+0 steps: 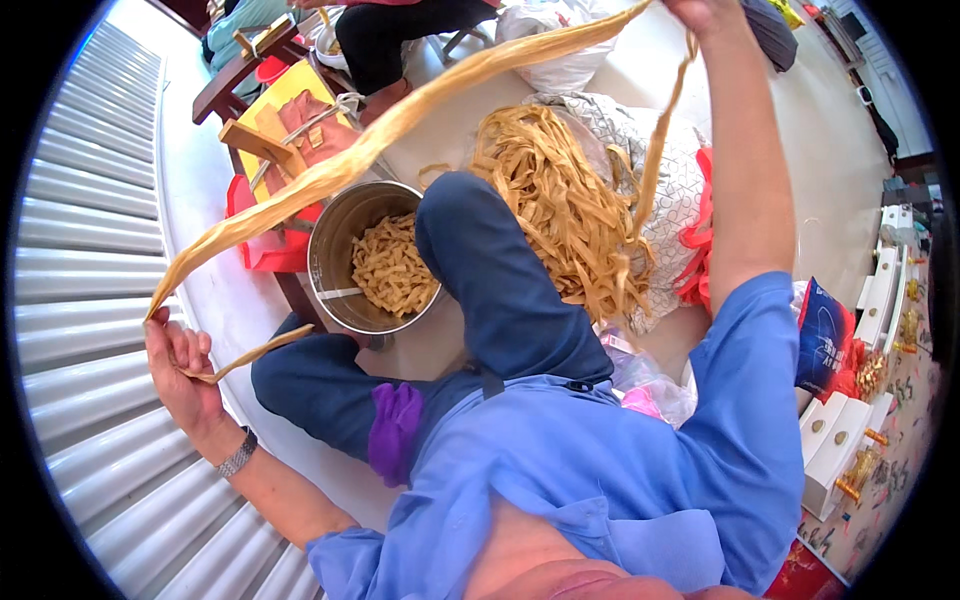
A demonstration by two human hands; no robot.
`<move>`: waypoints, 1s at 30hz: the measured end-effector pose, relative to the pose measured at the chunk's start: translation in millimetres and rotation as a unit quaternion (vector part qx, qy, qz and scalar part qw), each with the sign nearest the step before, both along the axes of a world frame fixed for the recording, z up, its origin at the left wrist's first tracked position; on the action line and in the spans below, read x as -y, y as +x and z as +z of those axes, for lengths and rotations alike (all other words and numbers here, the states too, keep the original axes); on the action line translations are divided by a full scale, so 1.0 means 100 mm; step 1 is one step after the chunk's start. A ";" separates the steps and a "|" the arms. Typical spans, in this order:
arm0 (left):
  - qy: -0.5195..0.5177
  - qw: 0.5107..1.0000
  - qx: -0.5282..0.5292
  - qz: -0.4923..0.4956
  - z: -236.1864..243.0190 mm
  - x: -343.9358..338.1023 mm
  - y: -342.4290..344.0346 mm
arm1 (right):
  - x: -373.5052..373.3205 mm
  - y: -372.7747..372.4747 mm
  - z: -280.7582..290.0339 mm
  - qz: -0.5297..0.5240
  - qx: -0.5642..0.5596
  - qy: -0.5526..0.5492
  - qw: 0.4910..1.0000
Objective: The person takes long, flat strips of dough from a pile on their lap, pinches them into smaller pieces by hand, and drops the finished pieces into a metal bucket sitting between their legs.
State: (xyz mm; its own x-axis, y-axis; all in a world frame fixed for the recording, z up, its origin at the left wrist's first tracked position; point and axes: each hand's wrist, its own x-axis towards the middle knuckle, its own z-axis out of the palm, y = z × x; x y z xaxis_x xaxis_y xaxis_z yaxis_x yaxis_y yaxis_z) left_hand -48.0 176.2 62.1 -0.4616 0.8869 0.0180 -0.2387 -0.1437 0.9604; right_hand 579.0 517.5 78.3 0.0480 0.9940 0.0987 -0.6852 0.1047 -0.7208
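A long, tan, flat strip (405, 115), fibrous and slightly wrinkled, is stretched in the air across the view. One end is pinched in my left hand (188, 372), with a thin tail hanging out below the fingers toward my knee. The other end runs up to my right hand (700, 14), which is raised at the top edge and partly cut off; its fingers are closed round the strip. From it a narrow length hangs down to a heap of similar strips (550, 195). Beside my knee stands a steel bucket (322, 250) holding short tan pieces (392, 270).
The heap lies on a patterned white sheet (672, 185) with a red strap (697, 255) alongside. Left of centre are a wooden bench with a block (258, 142) and a red container (262, 250). A white radiator (90, 270) lines the left. Other people (400, 40) sit ahead.
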 end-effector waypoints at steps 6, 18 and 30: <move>-0.031 0.995 -0.048 -0.083 0.23 -0.58 0.94 | 0.55 -0.41 0.77 -0.075 0.343 -0.043 0.935; 0.037 0.873 -0.417 -0.250 0.05 -1.39 2.19 | 1.27 -0.28 -2.24 0.161 0.608 -0.399 0.667; 0.049 0.832 -0.468 -0.293 -0.13 -1.71 2.70 | 1.38 -1.43 -0.87 0.189 0.506 0.203 0.817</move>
State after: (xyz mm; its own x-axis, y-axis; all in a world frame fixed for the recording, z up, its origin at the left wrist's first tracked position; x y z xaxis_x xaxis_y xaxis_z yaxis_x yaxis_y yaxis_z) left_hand 221.9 347.2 49.6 0.3059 0.9281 0.2122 0.5513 -0.3544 0.7553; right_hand 436.3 379.5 -8.9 -0.5650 0.7946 0.2223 0.2013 0.3941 -0.8968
